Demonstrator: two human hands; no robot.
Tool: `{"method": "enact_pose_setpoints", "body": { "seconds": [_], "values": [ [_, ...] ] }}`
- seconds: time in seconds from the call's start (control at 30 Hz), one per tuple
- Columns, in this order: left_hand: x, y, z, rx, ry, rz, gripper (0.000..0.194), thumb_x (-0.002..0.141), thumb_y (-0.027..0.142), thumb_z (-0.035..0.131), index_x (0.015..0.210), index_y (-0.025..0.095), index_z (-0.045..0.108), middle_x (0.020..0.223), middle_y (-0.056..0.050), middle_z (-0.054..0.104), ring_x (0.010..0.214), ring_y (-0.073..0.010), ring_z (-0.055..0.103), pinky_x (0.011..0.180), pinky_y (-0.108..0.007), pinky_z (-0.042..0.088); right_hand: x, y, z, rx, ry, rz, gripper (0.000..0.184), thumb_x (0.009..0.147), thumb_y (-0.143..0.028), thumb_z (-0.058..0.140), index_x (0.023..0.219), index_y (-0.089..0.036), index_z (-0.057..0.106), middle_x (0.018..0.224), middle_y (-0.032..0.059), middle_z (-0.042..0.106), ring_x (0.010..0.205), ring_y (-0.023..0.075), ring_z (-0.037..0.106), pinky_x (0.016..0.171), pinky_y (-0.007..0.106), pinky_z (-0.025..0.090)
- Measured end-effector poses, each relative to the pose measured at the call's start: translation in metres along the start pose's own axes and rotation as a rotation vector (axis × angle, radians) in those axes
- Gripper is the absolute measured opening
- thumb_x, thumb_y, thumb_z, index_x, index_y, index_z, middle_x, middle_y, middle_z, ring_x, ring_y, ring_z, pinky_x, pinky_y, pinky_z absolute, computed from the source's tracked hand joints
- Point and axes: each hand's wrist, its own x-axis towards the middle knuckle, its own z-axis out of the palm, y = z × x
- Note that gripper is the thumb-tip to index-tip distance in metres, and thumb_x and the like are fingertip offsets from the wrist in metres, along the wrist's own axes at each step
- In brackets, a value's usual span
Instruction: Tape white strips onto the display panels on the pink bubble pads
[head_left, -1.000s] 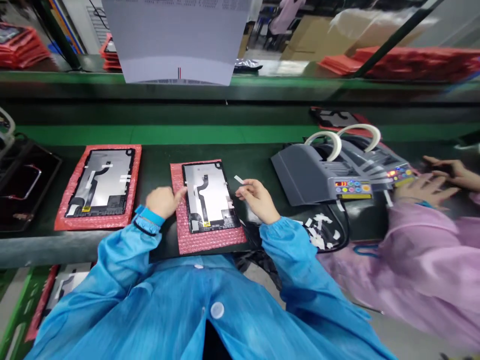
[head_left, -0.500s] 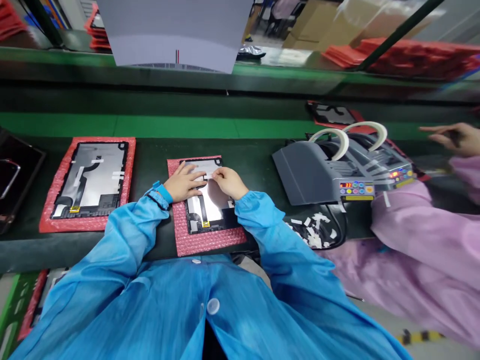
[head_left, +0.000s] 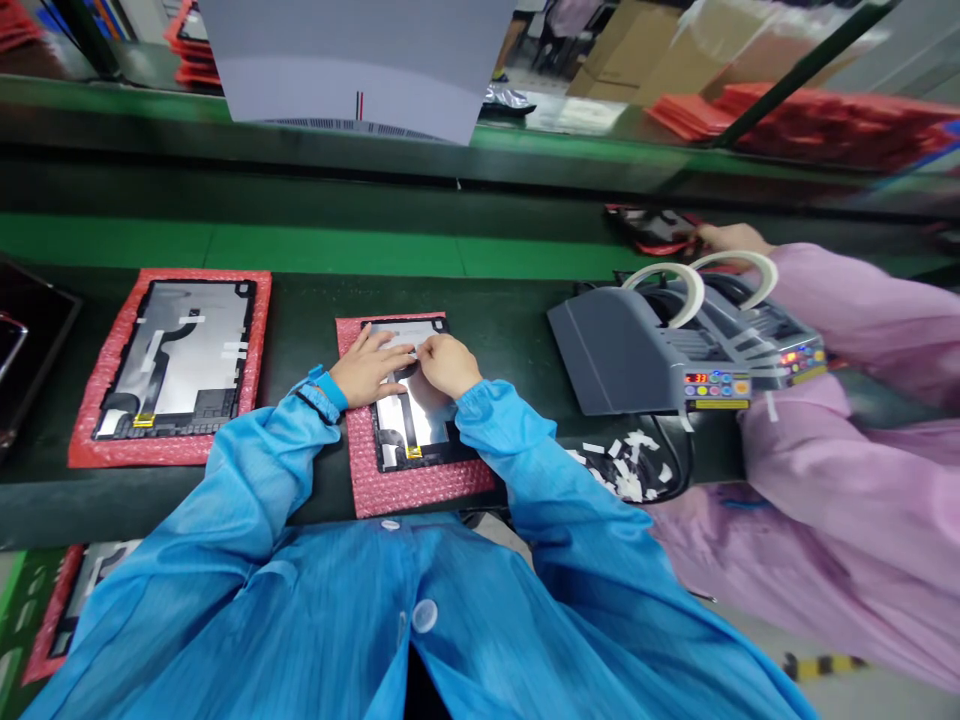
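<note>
A tablet screen panel (head_left: 431,420), silver-backed with a black border and a dark flex cable, lies on a pink bubble-wrap sheet (head_left: 420,490) before me. My left hand (head_left: 370,370) rests on its upper left part, palm down with the fingers spread toward the cable. Beside those fingertips, my right hand (head_left: 448,366) is closed and pressed down on the upper middle of the panel. Whatever it pinches, if anything, is hidden by the knuckles. A blue wrist strap (head_left: 322,385) circles my left wrist.
On the left, a second panel (head_left: 202,360) lies on red bubble wrap. Two grey tape dispensers (head_left: 615,350) stand to the right, with white tape scraps (head_left: 626,470) in front. A co-worker's pink sleeve (head_left: 847,290) extends behind them, the hand (head_left: 731,240) at another panel (head_left: 652,228).
My right hand has shifted slightly left and curled tighter against the panel; my left hand stays put. The co-worker's hand has moved left to the far panel at the back.
</note>
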Motion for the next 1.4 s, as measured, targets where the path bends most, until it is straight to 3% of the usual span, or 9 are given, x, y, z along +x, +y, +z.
{"method": "enact_pose_setpoints", "body": {
  "seconds": [0.23,0.4,0.5,0.6,0.73,0.83,0.97,1.1,1.4],
  "values": [
    [-0.001,-0.001,0.000,-0.026,0.002,0.009,0.050,0.085,0.044,0.052,0.131,0.023,0.052,0.139,-0.007,0.050,0.135,-0.0329,0.027,0.112,-0.060,0.004,0.001,-0.005,-0.002,-0.043,-0.002,0.005,0.028,0.087,-0.031,0.044,0.093,-0.017,0.068,0.106,0.0122,0.066,0.101,0.0224,0.061,0.081,0.030,0.046],
    [-0.001,-0.002,-0.001,0.012,-0.002,0.008,0.049,0.086,0.045,0.051,0.128,0.020,0.055,0.138,-0.007,0.051,0.133,-0.0338,0.028,0.112,-0.059,0.007,0.002,0.010,-0.014,-0.045,0.060,0.130,0.020,0.080,-0.038,0.058,0.080,-0.019,0.064,0.091,0.0083,0.067,0.089,0.0217,0.062,0.074,0.030,0.044],
    [0.000,-0.004,-0.001,0.042,0.002,0.027,0.050,0.086,0.045,0.050,0.128,0.018,0.055,0.138,-0.007,0.051,0.131,-0.0342,0.030,0.112,-0.057,0.012,-0.022,0.051,-0.018,0.177,0.239,0.174,0.024,0.077,-0.041,0.058,0.065,-0.019,0.055,0.068,0.0024,0.061,0.069,0.0155,0.057,0.064,0.026,0.041],
    [0.000,-0.003,0.000,0.085,0.049,0.085,0.049,0.086,0.041,0.049,0.130,0.018,0.053,0.136,-0.009,0.051,0.125,-0.0319,0.036,0.111,-0.054,0.020,-0.066,0.111,-0.013,0.559,0.521,0.235,0.035,0.075,-0.052,0.051,0.060,-0.020,0.049,0.051,-0.0021,0.048,0.052,0.0116,0.045,0.053,0.024,0.036],
    [0.004,0.004,-0.001,0.177,0.155,0.131,0.043,0.088,0.037,0.043,0.125,0.021,0.057,0.132,-0.011,0.051,0.120,-0.0306,0.041,0.109,-0.056,0.023,-0.116,0.178,-0.012,0.967,0.902,0.525,0.042,0.069,-0.062,0.049,0.063,-0.021,0.048,0.046,-0.0056,0.039,0.042,0.0088,0.035,0.043,0.022,0.029],
    [0.010,0.015,-0.004,0.194,0.202,0.143,0.041,0.087,0.038,0.043,0.121,0.021,0.059,0.128,-0.012,0.050,0.119,-0.0315,0.040,0.107,-0.056,0.026,-0.122,0.204,-0.024,1.177,0.978,0.618,0.039,0.067,-0.059,0.055,0.068,-0.020,0.049,0.052,-0.0038,0.048,0.043,0.0078,0.041,0.040,0.020,0.029],
    [0.014,0.033,-0.004,0.181,0.208,0.199,0.041,0.086,0.041,0.046,0.116,0.018,0.062,0.127,-0.014,0.050,0.117,-0.0318,0.041,0.105,-0.054,0.032,-0.107,0.213,-0.036,1.269,1.087,0.561,0.033,0.064,-0.046,0.067,0.065,-0.019,0.048,0.053,-0.0043,0.049,0.045,0.0073,0.045,0.039,0.018,0.031],
    [0.016,0.037,-0.004,0.140,0.250,0.186,0.039,0.088,0.042,0.043,0.109,0.017,0.064,0.121,-0.015,0.054,0.113,-0.0307,0.044,0.101,-0.052,0.035,-0.108,0.214,-0.030,1.222,1.265,0.496,0.031,0.067,-0.043,0.067,0.065,-0.018,0.048,0.053,-0.0049,0.050,0.047,0.0071,0.047,0.040,0.017,0.033],
    [0.026,0.040,-0.006,0.039,0.285,0.005,0.037,0.087,0.041,0.039,0.095,0.017,0.067,0.093,-0.011,0.064,0.091,-0.0262,0.055,0.087,-0.044,0.043,-0.112,0.219,-0.032,1.353,1.240,0.455,0.043,0.065,-0.050,0.067,0.081,-0.022,0.039,0.068,-0.0046,0.060,0.052,0.0067,0.056,0.041,0.014,0.035]
  ]
}}
